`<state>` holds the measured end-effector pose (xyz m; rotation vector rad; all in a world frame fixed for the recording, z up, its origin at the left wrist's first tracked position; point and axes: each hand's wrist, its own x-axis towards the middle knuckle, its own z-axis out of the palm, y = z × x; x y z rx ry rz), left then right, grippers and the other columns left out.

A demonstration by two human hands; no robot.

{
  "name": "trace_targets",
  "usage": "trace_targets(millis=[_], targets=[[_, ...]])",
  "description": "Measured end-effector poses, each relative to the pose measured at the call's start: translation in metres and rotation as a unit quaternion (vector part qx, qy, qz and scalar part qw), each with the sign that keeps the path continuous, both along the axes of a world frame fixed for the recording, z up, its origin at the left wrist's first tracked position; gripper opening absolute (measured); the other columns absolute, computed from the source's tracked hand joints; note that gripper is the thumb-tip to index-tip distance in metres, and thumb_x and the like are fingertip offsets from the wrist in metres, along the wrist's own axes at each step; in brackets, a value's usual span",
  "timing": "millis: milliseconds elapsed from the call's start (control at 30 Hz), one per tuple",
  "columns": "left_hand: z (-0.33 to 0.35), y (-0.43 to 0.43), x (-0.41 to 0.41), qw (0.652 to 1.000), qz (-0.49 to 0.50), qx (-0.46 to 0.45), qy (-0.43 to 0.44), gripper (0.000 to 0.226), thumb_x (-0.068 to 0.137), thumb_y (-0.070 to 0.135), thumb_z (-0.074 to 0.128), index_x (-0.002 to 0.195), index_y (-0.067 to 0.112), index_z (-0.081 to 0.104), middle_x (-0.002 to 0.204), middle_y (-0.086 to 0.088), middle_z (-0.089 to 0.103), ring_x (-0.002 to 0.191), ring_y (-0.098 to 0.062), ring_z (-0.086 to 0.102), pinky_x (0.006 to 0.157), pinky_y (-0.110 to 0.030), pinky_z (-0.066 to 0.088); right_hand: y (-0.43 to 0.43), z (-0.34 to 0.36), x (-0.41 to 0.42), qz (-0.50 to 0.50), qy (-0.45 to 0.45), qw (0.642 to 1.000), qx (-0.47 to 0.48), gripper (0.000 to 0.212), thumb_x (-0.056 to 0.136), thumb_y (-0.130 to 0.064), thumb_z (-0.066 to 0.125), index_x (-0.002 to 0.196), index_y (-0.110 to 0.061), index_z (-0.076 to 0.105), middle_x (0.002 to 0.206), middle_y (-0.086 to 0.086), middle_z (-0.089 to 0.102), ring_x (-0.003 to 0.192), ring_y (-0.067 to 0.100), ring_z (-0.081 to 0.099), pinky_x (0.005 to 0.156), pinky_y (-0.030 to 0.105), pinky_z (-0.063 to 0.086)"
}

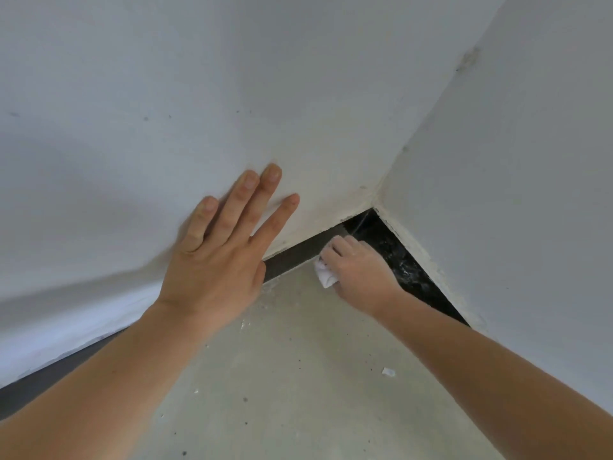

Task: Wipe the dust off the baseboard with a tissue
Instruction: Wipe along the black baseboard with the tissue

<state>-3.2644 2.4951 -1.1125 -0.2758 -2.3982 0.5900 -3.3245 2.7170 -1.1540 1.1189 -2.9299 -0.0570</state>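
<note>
- The tissue (324, 273) is soft, light and easy to tear (my judgement), so it is best held bunched under the fingertips.
- The right hand (360, 270) is closed around it and presses it on the dark baseboard (295, 252), near the room corner.
- The left hand (219, 254) lies open and flat on the wall (166, 111), holding nothing, just beside the tissue.

White tissue (323, 275), dark grey baseboard (295, 257)

White tissue (324, 273) crumpled, bunched under the right hand's fingers, pressed against the dark grey baseboard (295, 254). Baseboard strip runs along the wall foot, passing beneath the left hand.
</note>
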Motion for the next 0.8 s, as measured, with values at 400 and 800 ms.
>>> trace_targets(millis=[400,800], targets=[[-0.004,0.000,-0.001,1.000,-0.008,0.007,0.006,0.076,0.082,0.023,0.043,0.155,0.026,0.020,0.162,-0.008,-0.005,0.148,-0.023,-0.014,0.118,-0.039,-0.013,0.042,-0.006,-0.052,0.107,0.129,0.929,0.329,0.026,0.053,-0.022,0.085,0.077,-0.016,0.080,0.095,-0.002,0.073,0.090,0.020,0.068,0.087,0.032,0.042],[-0.005,-0.004,0.001,1.000,-0.016,-0.016,0.001,0.074,0.084,0.021,0.039,0.155,0.022,0.018,0.161,-0.010,-0.006,0.147,-0.025,-0.014,0.117,-0.041,-0.014,0.001,0.006,-0.035,0.111,-0.004,0.903,0.416,0.026,0.093,-0.025,0.051,0.112,-0.016,0.066,0.120,0.005,0.059,0.112,0.027,0.047,0.100,0.036,0.031]])
